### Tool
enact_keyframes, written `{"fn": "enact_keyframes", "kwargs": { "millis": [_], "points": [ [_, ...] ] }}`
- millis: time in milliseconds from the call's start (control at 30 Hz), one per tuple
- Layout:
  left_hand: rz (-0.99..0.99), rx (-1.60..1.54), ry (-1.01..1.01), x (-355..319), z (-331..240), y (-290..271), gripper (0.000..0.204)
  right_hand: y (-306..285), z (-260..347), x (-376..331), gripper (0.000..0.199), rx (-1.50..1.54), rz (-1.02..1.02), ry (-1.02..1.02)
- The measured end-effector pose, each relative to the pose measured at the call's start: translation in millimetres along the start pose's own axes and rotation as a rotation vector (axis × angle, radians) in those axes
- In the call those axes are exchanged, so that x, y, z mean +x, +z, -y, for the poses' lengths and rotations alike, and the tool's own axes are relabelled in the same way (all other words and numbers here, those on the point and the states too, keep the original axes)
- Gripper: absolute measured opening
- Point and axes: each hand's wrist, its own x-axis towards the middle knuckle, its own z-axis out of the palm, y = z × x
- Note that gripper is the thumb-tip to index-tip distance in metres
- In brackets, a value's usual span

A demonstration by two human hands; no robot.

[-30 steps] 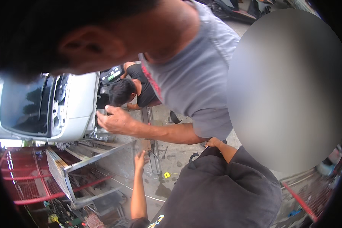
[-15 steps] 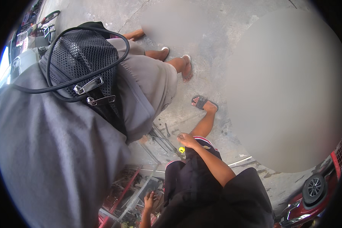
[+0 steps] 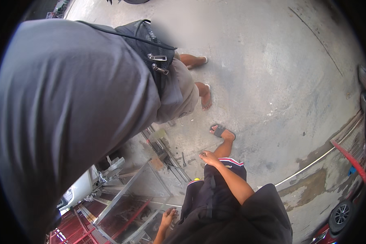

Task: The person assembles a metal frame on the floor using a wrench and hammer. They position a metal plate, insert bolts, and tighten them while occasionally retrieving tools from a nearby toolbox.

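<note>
A grey metal frame (image 3: 132, 191) with thin angled bars, bare and dull, stands tilted over red grating at lower left, the left hand (image 3: 168, 217) resting open-fingered on its near edge, while the right hand (image 3: 209, 157) lies loosely spread on the knee, beside a person in a grey shirt (image 3: 69, 114).

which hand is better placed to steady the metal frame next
Probably the left hand: it hangs open right beside the grey metal frame. The right hand rests on the knee by the black shorts, farther from the frame.
</note>
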Motion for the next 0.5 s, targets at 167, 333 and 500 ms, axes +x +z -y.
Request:
{"fn": "enact_keyframes", "kwargs": {
  "millis": [167,333,500],
  "points": [
    [-0.007,-0.102,0.172,20,19,9,0.044,-21,6,-11,0.044,-0.153,-0.123,-0.125],
    [0.018,-0.407,0.204,85,112,17,0.07,-17,27,-16,0.05,-0.226,0.023,-0.094],
    [-0.078,-0.697,0.181,99,228,80,0.061,-10,1,-20,0.054,-0.779,0.062,-0.218]
  ]
}}
